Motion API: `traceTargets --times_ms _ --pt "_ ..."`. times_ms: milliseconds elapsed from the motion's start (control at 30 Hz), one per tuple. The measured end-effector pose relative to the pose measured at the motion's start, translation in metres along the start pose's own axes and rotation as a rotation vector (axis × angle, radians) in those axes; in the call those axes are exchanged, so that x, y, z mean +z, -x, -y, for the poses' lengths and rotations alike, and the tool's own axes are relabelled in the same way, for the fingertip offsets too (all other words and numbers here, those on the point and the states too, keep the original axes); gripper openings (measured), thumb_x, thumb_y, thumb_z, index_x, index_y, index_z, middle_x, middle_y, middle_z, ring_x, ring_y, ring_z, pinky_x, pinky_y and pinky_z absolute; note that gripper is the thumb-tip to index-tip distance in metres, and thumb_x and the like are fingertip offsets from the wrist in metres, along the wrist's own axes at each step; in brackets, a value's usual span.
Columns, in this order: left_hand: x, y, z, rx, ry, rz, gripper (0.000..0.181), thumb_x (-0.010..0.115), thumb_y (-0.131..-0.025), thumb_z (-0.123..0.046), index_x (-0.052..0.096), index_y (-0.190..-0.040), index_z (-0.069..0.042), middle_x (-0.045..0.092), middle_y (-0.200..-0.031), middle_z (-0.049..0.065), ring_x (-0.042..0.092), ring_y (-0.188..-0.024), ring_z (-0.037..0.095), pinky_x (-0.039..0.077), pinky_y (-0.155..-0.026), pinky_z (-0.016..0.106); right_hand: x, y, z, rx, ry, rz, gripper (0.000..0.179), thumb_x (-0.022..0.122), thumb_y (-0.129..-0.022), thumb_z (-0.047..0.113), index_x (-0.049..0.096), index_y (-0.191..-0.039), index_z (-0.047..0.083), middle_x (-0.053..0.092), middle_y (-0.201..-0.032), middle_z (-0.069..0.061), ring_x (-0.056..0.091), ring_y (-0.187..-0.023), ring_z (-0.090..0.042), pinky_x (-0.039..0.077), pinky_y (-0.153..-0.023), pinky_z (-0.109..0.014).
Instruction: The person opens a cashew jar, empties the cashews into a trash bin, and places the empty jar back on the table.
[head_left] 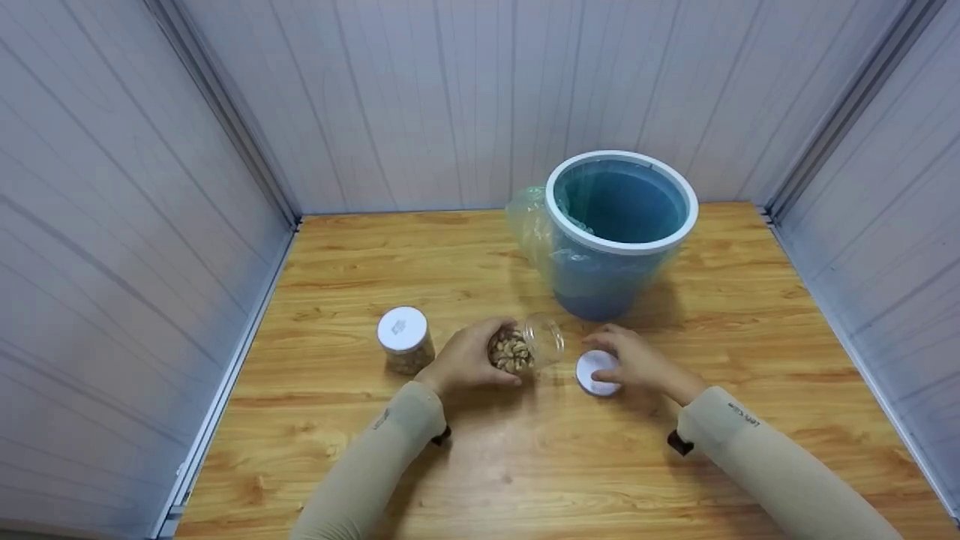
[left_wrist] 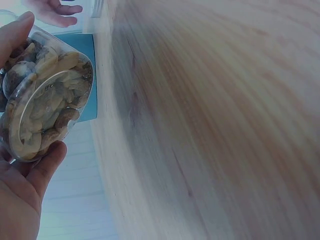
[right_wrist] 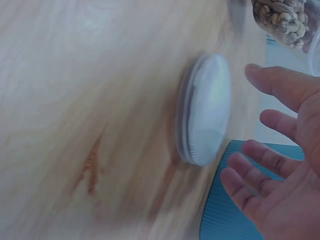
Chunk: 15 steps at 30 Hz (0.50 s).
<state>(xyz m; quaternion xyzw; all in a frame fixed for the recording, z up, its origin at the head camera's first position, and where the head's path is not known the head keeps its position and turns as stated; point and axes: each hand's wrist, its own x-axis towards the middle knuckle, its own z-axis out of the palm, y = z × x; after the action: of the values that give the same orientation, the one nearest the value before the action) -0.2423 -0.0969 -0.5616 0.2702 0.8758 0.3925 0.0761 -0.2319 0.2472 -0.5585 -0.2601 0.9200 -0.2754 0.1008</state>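
Observation:
My left hand [head_left: 469, 358] grips a clear jar [head_left: 544, 341] holding brown, wrinkled dried pieces [head_left: 511, 351]. The jar is tilted, with its uncapped mouth towards the right; in the left wrist view its round base [left_wrist: 50, 115] shows between thumb and fingers. Over a white round lid [head_left: 592, 373] hovers my right hand [head_left: 634, 361], its fingers spread and holding nothing. The right wrist view has the lid [right_wrist: 207, 110] flat on the table, apart from the fingertips [right_wrist: 235, 177]. Left of my left hand stands a second jar [head_left: 409, 360], capped with a white lid [head_left: 402, 328].
A blue bin [head_left: 600, 281] with a white rim [head_left: 690, 214] stands behind my right hand. Its thin green plastic liner [head_left: 534, 225] hangs over the left side. Pale panel walls [head_left: 420, 105] enclose the wooden table [head_left: 510, 480] at the back and sides.

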Motion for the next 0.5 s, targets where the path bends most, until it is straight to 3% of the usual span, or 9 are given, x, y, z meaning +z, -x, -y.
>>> traceTargets --times_ms 300,500 --pt "0.0 0.0 -0.002 -0.001 0.018 0.001 0.103 0.103 -0.074 -0.034 0.051 -0.16 -0.013 0.065 -0.152 0.002 0.064 -0.137 0.024 0.049 -0.122 0.042 -0.009 0.0 0.005 -0.074 -0.033 -0.052 0.044 0.081 -0.096 0.008 0.068 -0.134 -0.009 0.074 -0.116 -0.026 0.07 -0.098 -0.035 0.062 -0.083 -0.047" --pt "0.0 -0.001 -0.003 0.016 0.001 0.002 0.101 0.103 -0.074 -0.036 0.053 -0.159 -0.015 0.066 -0.15 0.002 0.065 -0.135 0.023 0.051 -0.12 0.042 -0.013 0.003 0.008 -0.076 -0.062 -0.092 0.04 0.081 -0.095 0.006 0.07 -0.132 -0.007 0.075 -0.113 -0.025 0.071 -0.093 -0.031 0.062 -0.079 -0.039"
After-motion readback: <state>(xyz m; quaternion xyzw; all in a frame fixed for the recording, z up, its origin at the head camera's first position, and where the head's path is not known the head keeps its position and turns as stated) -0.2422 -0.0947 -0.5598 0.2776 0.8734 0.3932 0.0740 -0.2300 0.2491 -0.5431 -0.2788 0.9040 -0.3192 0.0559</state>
